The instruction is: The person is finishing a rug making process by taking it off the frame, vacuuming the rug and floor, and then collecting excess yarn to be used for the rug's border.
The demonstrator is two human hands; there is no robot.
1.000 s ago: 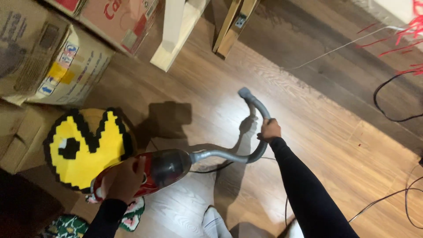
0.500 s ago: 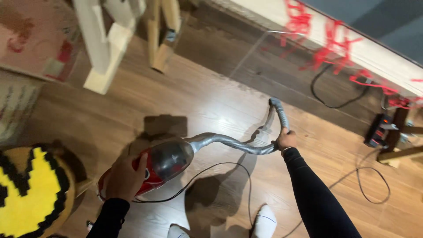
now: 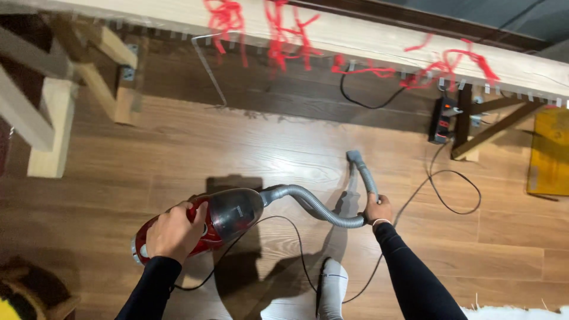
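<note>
I had my left hand [image 3: 173,232] wrapped around the top handle of the red handheld vacuum [image 3: 201,225], fingers closed on it, carrying the body above the wood floor [image 3: 178,160]. Its long axis ran from lower left to upper right, the clear dust cup leading toward the right. From there the grey ribbed hose [image 3: 314,206] sagged rightward, then bent upward. My right hand [image 3: 377,208] gripped the hose at that bend, fingers closed around it, with the nozzle [image 3: 355,157] pointing away from me toward the wooden bench [image 3: 355,41]. Further right, a black power strip [image 3: 441,121] hung by the bench leg [image 3: 492,127].
</note>
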